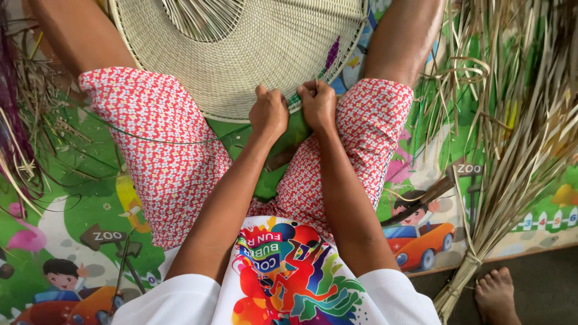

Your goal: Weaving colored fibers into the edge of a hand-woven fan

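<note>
Fists are closed at the near rim of a round woven mat (241,54) held between the knees: the left hand (268,112) and right hand (318,103) each grip strands at its edge. A bundle of dried reeds (512,150) lies on the floor mat (78,198).

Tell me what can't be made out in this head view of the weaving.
- Far side of the round pale woven straw mat: cut off by the top edge.
- What the left hand and right hand pinch at the rim: curled fingers hide it.
- Owner of the bare foot: cut off by the bottom edge.
- Top of the dried straw bundle: out of frame.
</note>
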